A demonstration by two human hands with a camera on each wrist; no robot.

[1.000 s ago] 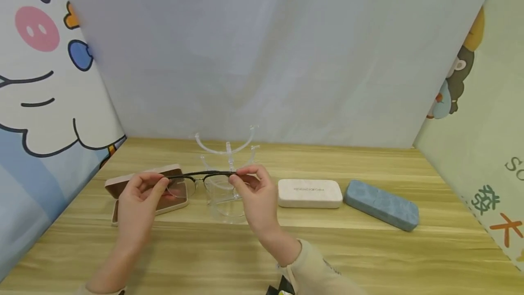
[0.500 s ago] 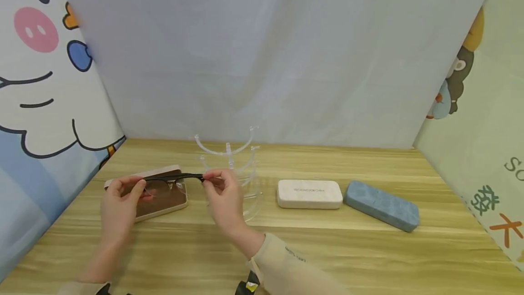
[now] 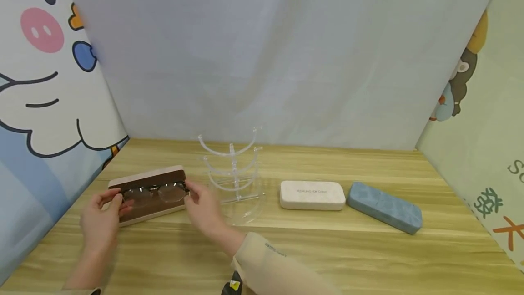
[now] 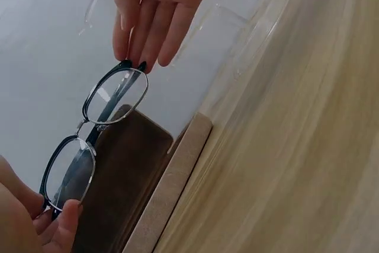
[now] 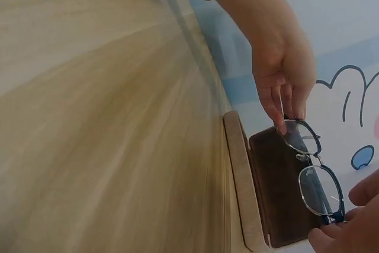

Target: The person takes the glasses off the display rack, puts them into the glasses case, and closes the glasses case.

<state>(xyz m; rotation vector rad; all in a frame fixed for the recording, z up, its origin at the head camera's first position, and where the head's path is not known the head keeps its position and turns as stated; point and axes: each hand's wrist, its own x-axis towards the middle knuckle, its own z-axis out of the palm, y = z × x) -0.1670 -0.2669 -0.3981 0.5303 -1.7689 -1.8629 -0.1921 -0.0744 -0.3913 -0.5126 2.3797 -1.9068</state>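
A pair of black half-rim eyeglasses, temples folded, is held level over an open glasses case with a brown lining. My left hand pinches the left end of the frame, and my right hand pinches its right end. In the left wrist view the glasses hang above the case, apart from its lining. From the right wrist, the left hand shows thumb and fingers on one end of the frame.
A clear plastic glasses stand with stacked curved arms stands just right of the case. Farther right lie a closed white glasses case and a closed blue case. A grey-white cloth hangs behind the wooden table.
Both hands have carried the glasses left, away from the clear stand, and lowered them over the open case. The lenses now face up more toward the head camera.
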